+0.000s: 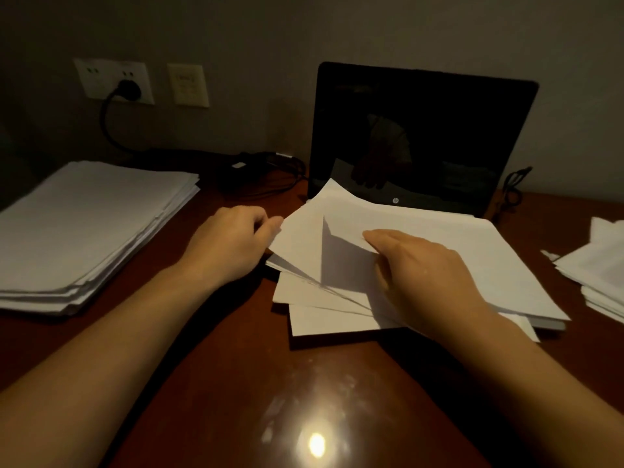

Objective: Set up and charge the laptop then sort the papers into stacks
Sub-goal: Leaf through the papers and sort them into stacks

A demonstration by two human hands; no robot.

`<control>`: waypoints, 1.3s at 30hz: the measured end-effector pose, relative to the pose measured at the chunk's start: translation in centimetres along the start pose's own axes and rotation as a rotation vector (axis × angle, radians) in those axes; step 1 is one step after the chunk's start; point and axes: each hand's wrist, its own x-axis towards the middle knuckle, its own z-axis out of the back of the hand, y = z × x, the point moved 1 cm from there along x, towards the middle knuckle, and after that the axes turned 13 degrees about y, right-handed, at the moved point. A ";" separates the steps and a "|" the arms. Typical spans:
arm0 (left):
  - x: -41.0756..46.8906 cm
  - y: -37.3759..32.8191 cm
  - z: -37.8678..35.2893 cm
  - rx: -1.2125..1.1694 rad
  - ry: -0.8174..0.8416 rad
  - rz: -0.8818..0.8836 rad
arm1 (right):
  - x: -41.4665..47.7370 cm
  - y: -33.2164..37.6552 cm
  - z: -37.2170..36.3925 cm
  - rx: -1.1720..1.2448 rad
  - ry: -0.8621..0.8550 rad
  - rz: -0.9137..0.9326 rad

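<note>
An open black laptop (422, 136) stands at the back of the desk with its screen dark. A fanned pile of white papers (439, 251) lies over its keyboard area. My left hand (229, 244) pinches the left edge of the top sheet (304, 238). My right hand (425, 275) grips a lifted bunch of sheets in the pile, fingers tucked under a raised fold. A thick paper stack (87, 228) rests at the left. Another paper stack (601, 271) sits at the right edge. A black plug (127, 89) sits in the wall socket, and its cable runs toward the laptop.
The brown wooden desk (256, 383) shows a bright lamp reflection near its front. A black charger brick and coiled cables (256, 167) lie behind my left hand. A second wall plate (187, 84) is beside the socket. More cable (513, 187) hangs right of the laptop.
</note>
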 end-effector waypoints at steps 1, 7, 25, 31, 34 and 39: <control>0.0 0.0 0.1 -0.063 0.001 0.002 | 0.0 0.1 0.0 -0.004 0.003 0.011; -0.1 -0.3 0.0 -0.462 0.129 0.025 | -0.2 0.4 -0.1 -0.024 0.045 0.085; -0.7 -1.8 -0.7 -0.774 0.083 -0.016 | 0.2 1.0 -0.9 -0.058 0.081 0.132; 0.0 -0.3 -0.9 -0.216 0.038 0.011 | 0.4 0.5 -1.0 -0.082 0.109 0.071; 0.1 -0.2 -1.2 -0.166 0.148 0.064 | 0.3 0.6 -1.0 -0.090 0.138 0.064; 0.0 -0.6 -1.2 -0.165 0.203 0.098 | 0.1 0.8 -0.1 -0.144 0.139 0.075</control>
